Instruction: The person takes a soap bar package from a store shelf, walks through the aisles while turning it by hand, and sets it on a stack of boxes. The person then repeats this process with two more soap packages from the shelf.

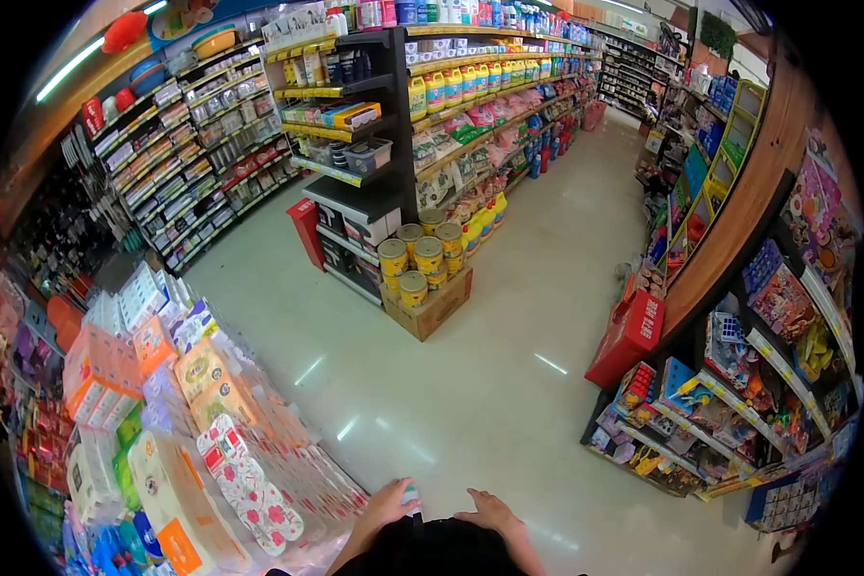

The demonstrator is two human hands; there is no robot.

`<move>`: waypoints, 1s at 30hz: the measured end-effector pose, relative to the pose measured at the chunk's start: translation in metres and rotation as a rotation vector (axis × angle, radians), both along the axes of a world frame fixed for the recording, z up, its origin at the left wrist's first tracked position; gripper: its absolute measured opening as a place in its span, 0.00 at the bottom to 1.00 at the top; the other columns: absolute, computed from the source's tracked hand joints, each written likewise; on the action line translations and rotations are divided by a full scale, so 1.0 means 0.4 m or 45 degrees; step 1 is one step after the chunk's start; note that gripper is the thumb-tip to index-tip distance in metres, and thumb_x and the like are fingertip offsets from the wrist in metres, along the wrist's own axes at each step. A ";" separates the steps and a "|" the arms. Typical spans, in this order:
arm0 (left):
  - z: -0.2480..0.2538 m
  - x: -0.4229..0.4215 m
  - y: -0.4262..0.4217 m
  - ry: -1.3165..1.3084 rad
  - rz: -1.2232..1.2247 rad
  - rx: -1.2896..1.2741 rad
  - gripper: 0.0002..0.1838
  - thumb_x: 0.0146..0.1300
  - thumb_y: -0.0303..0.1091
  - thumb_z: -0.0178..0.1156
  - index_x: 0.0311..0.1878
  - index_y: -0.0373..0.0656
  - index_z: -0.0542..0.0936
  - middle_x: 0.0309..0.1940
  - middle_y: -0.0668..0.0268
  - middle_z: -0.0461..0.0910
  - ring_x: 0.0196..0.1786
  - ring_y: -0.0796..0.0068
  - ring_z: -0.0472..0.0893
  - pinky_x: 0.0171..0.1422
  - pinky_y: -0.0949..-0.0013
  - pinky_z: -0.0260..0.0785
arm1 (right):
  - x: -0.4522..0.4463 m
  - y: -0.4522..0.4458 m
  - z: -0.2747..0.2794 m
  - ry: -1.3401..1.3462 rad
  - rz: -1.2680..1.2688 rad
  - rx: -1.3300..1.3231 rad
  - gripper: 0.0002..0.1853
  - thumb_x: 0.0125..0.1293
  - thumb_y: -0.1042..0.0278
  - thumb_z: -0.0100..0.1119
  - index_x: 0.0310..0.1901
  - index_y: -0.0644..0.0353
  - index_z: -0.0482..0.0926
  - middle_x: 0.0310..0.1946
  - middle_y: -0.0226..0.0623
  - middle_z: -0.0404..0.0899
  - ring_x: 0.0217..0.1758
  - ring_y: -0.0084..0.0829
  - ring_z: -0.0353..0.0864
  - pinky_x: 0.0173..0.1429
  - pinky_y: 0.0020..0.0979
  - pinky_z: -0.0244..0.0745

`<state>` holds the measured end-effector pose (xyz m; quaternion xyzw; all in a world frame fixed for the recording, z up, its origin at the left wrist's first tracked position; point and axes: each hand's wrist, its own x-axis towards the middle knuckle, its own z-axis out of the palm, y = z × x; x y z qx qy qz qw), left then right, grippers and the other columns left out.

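Note:
At the bottom of the view my left hand (pixel 386 503) is closed round a small white and greenish thing (pixel 410 493), too small to name. A dark strip hangs just below it. My right hand (pixel 492 514) is held out to the right with its fingers apart and nothing visible in it. Both hands are above the shop floor (pixel 432 432), close to my body. Nearest to my left hand is a pile of plastic-wrapped packs, with a flower-patterned pack (pixel 250 485) on top.
Tissue packs (pixel 211 379) are heaped at left. Ahead, yellow tins (pixel 429 254) stand in a cardboard box (pixel 439 312) by the end of a shelf unit (pixel 400 125). Toy shelves (pixel 730 413) and a red box (pixel 627 336) stand at right. An aisle (pixel 586 182) runs ahead.

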<state>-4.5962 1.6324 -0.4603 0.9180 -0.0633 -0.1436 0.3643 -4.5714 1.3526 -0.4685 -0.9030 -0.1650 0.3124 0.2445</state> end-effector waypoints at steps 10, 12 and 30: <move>0.013 0.077 0.172 -0.060 0.092 -0.047 0.30 0.59 0.48 0.64 0.60 0.41 0.70 0.52 0.48 0.75 0.54 0.47 0.76 0.57 0.55 0.69 | 0.042 0.178 0.005 -0.108 -0.148 0.100 0.40 0.58 0.37 0.60 0.62 0.62 0.66 0.59 0.58 0.69 0.62 0.55 0.70 0.64 0.45 0.68; 0.009 0.090 0.190 -0.026 0.071 -0.043 0.30 0.59 0.48 0.64 0.60 0.41 0.70 0.52 0.48 0.75 0.54 0.47 0.76 0.58 0.56 0.69 | 0.070 0.193 0.019 -0.025 -0.176 0.041 0.41 0.57 0.38 0.61 0.63 0.63 0.66 0.62 0.55 0.66 0.64 0.53 0.68 0.66 0.45 0.67; -0.045 0.412 0.103 0.329 -0.703 -0.074 0.21 0.58 0.38 0.62 0.56 0.50 0.77 0.54 0.56 0.77 0.58 0.55 0.75 0.63 0.58 0.68 | 0.376 0.136 0.015 -0.081 -0.325 0.126 0.42 0.57 0.39 0.61 0.65 0.63 0.65 0.57 0.59 0.70 0.60 0.53 0.72 0.63 0.43 0.69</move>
